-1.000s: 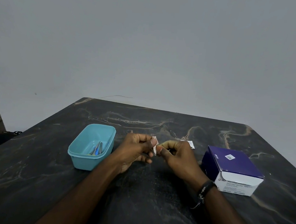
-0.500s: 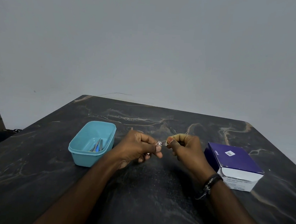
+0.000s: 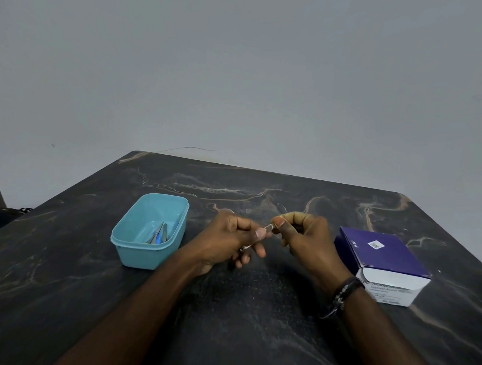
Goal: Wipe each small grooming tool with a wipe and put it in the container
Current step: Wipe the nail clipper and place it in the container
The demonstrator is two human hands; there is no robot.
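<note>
Over the dark marbled table (image 3: 223, 338), the left hand (image 3: 230, 238) grips a thin metal grooming tool (image 3: 268, 227); the right hand (image 3: 304, 238) pinches its far tip, whether through a wipe I cannot tell. The teal container (image 3: 132, 249), left of the hands, holds blue-handled tools (image 3: 157, 235). On the right, a purple-and-white box (image 3: 382, 266) reads "BD Alcohol", the rest blurred

Purple-white box (image 3: 382, 266): front reads "BD Alcohol", rest blurred; code label on top.
</note>
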